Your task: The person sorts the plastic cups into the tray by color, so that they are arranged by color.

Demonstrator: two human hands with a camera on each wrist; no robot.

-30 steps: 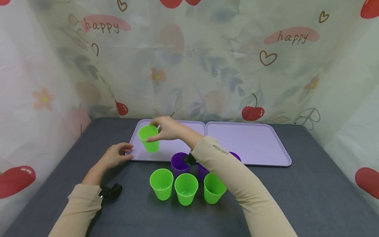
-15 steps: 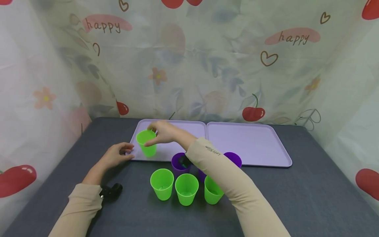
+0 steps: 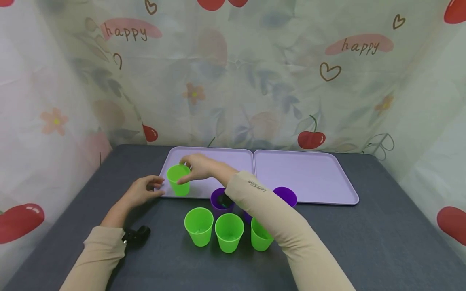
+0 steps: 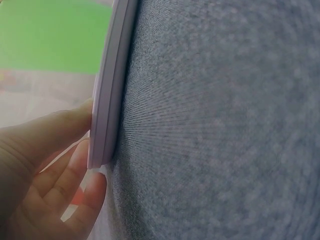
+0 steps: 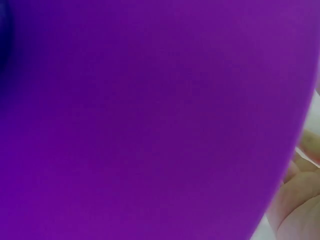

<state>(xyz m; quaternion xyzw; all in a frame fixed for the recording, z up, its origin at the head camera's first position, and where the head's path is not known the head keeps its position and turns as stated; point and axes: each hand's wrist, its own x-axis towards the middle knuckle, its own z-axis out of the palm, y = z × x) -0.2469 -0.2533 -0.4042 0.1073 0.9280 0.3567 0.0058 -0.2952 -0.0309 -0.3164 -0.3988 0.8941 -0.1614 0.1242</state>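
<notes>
An upright green cup [image 3: 174, 182], left of the frame's centre, is gripped between the right hand's [image 3: 200, 166] thumb and fingers, over a lilac tray [image 3: 204, 188]. The left hand [image 3: 140, 190], fingers relaxed, touches that tray's near-left corner. Below centre stand three green cups [image 3: 229, 238]; behind them are purple cups [image 3: 286, 195], partly sleeve-hidden. A second lilac tray [image 3: 303, 178] lies right of centre.

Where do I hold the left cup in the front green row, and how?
Hold the left cup by its wall just below the rim, probably coming from its left: it stands upright, widens toward the top, and the middle cup crowds its right side.
</notes>
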